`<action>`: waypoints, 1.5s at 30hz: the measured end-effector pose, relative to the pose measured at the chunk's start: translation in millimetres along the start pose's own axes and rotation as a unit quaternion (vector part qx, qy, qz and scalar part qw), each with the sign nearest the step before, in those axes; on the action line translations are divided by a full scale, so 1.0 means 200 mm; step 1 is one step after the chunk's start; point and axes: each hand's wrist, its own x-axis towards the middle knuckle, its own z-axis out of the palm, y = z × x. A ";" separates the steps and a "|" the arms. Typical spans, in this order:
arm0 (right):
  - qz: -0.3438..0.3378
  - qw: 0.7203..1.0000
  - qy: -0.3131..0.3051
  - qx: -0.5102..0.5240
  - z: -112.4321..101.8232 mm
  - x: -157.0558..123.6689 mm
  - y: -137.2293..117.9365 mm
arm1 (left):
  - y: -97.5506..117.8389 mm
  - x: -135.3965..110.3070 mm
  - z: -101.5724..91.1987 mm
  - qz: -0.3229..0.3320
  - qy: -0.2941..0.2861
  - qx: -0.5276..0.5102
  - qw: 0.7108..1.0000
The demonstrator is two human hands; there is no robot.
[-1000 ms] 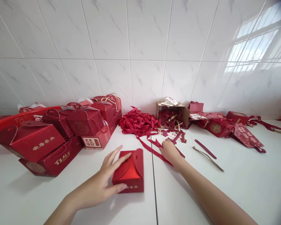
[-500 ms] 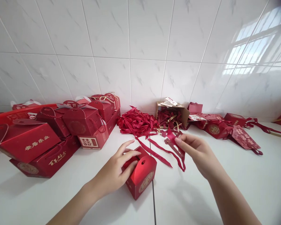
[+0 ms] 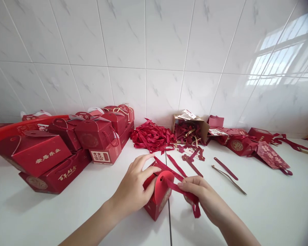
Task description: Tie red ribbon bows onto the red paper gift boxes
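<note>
A small red gift box with a gold round emblem stands on the white table. My left hand is closed on its top from the left, thumb and fingers around the raised flaps. The near flap has a round hole. My right hand pinches a dark red ribbon, whose end is at that hole. Whether the tip has passed through the hole I cannot tell. The rest of the ribbon hangs below my right fingers. Other loose ribbon lies just behind the box.
Stacked red gift boxes and a red plastic basin stand to the left. A ribbon pile lies against the tiled wall, beside a tipped carton of ribbons. Flat strips and several boxes lie to the right.
My right hand has moved left and toward me, bringing the ribbon to the flap's hole. My left hand still holds the box. Two strips on the table at right, earlier behind my hand, now show.
</note>
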 end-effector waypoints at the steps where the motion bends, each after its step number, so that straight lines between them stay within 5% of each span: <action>1: -0.002 1.000 -0.001 0.001 0.01 0.00 0.00 | 0.00 0.00 0.00 0.000 -0.001 0.000 1.000; 12: -0.021 0.999 -0.034 0.002 0.06 0.03 -0.02 | 0.00 -0.02 0.01 0.015 -0.023 -0.021 0.999; 17: -0.034 0.995 -0.015 -0.097 0.09 0.05 -0.04 | 0.00 -0.02 0.02 0.038 0.014 0.003 0.999; 23: -0.238 0.913 0.120 -0.310 0.06 0.09 -0.06 | -0.03 0.03 -0.03 0.132 0.099 0.123 0.979; 28: -0.302 0.918 -0.031 -0.256 0.08 0.14 -0.13 | 0.01 0.08 -0.11 0.225 0.180 0.197 0.937; 32: -0.302 0.938 0.003 -0.172 0.11 0.14 -0.18 | 0.01 0.08 -0.12 0.130 0.184 0.123 0.966; 37: -0.293 0.939 0.076 -0.162 0.05 0.08 -0.23 | -0.06 0.02 -0.06 -0.057 -0.014 -0.001 0.998; 40: -0.281 0.933 0.040 -0.222 0.00 0.04 -0.25 | -0.09 -0.01 -0.02 -0.108 -0.066 -0.048 0.991; 45: -0.222 0.920 -0.015 -0.322 -0.02 0.04 -0.21 | -0.09 -0.03 0.00 -0.125 -0.069 -0.073 0.987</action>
